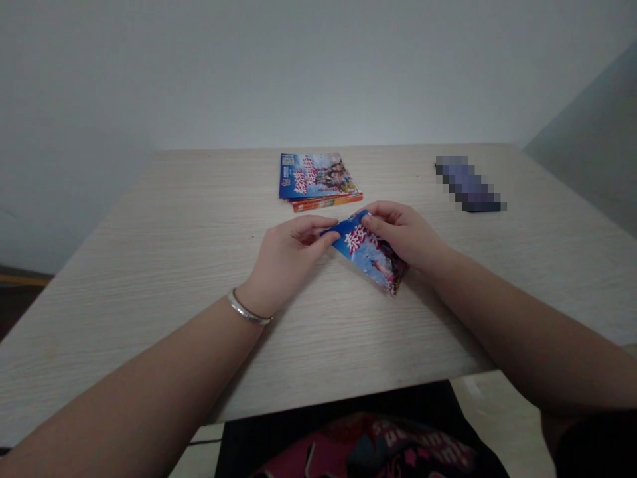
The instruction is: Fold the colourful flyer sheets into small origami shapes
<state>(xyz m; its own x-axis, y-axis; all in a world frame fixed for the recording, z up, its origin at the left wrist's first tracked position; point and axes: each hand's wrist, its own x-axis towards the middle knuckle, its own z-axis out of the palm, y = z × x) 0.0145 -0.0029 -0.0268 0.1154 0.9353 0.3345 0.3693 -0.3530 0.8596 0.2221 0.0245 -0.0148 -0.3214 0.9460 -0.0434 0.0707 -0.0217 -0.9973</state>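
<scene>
Between my two hands a blue printed leaflet (365,255) with red-and-white lettering is held above the table, tilted and bent at its lower right corner. My left hand (301,249), with a silver bracelet at the wrist, pinches its upper left corner between thumb and fingers. My right hand (403,232) grips the upper right edge, thumb on top and fingers mostly hidden behind. Just beyond my hands lies a stack of leaflets (318,178), the top one blue with similar lettering, orange ones showing beneath.
A pale wood-grain table (164,265) spreads under my arms and meets a white wall (318,73) at the back. To the right rear lies a dark flat rectangular object (468,184), blurred by pixelation. My lap, in dark and pink patterned clothing (368,445), is at the near edge.
</scene>
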